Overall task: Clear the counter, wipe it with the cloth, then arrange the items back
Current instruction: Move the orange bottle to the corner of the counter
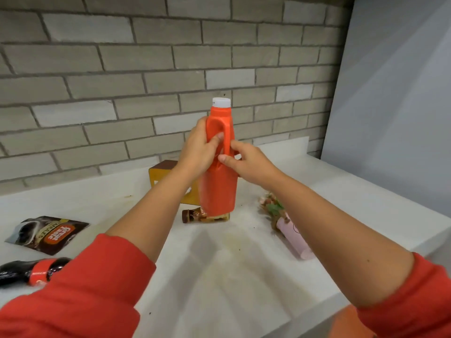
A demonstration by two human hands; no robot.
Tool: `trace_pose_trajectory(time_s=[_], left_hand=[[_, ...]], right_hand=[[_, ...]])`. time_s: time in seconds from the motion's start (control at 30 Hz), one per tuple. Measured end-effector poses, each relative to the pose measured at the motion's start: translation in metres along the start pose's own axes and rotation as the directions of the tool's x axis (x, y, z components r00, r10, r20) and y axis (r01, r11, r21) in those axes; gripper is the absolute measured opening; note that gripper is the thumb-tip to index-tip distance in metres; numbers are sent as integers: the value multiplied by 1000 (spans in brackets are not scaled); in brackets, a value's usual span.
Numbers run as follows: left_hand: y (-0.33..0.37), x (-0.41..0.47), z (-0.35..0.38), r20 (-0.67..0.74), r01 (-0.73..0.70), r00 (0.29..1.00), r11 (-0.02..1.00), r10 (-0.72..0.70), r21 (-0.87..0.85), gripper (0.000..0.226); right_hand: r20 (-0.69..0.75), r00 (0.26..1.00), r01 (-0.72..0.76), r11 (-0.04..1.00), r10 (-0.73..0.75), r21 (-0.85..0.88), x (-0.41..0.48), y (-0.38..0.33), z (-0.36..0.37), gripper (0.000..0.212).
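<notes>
An orange jug (219, 189) with a white cap and a moulded handle is held upright above the white counter (219, 276). My left hand (199, 150) is wrapped around its handle from the left. My right hand (246, 159) grips the jug's right side just below the handle. Behind and under the jug lies a small brown-capped bottle (192, 215) on its side, partly hidden. A yellow-and-brown box (163, 172) stands behind my left forearm. No cloth is in view.
A coffee-granules pouch (47, 234) lies flat at the left, with a dark cola bottle (31, 270) on its side below it. A pink-wrapped flower bunch (285, 220) lies at the right. A brick wall backs the counter; a grey panel closes off the right. Stains mark the counter's middle.
</notes>
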State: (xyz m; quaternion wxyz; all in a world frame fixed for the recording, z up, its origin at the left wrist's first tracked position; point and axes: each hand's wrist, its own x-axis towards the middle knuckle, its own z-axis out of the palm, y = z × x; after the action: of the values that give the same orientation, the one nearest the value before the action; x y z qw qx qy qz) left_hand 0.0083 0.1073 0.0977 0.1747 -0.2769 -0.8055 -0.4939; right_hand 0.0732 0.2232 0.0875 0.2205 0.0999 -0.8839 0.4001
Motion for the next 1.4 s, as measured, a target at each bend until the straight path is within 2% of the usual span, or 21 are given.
trace_pose_trajectory(time_s=[0.27, 0.4, 0.5, 0.67, 0.83, 1.0, 1.07, 1.2, 1.4], left_hand=[[83, 27, 94, 2, -34, 999, 999, 34, -38, 32], [115, 41, 151, 30, -29, 999, 995, 32, -93, 25], [131, 53, 189, 34, 1, 999, 995, 2, -103, 25], [148, 81, 238, 35, 16, 999, 996, -13, -83, 28], [145, 122, 279, 46, -5, 999, 998, 8, -67, 29], [126, 160, 325, 38, 7, 999, 1000, -6, -14, 31], [117, 174, 348, 21, 11, 1000, 1000, -12, 24, 32], [102, 196, 386, 3, 72, 997, 997, -72, 33, 32], [81, 235, 435, 50, 169, 984, 985, -168, -19, 31]], right_hand=[[-34, 999, -23, 997, 20, -73, -17, 44, -117, 15], [-58, 998, -44, 994, 38, -101, -25, 83, -174, 25], [-70, 997, -51, 992, 43, -118, -25, 108, -206, 22], [-86, 994, -72, 995, 67, -63, -8, 148, -246, 22], [-68, 989, -132, 990, 129, -44, 22, 188, -275, 15], [-48, 936, -352, 930, 349, -105, 52, 225, -288, 29], [-46, 927, -375, 917, 373, -134, 64, 244, -293, 27], [-68, 912, -408, 912, 405, -42, 88, 284, -299, 14], [-91, 900, -426, 904, 426, 11, 126, 350, -303, 15]])
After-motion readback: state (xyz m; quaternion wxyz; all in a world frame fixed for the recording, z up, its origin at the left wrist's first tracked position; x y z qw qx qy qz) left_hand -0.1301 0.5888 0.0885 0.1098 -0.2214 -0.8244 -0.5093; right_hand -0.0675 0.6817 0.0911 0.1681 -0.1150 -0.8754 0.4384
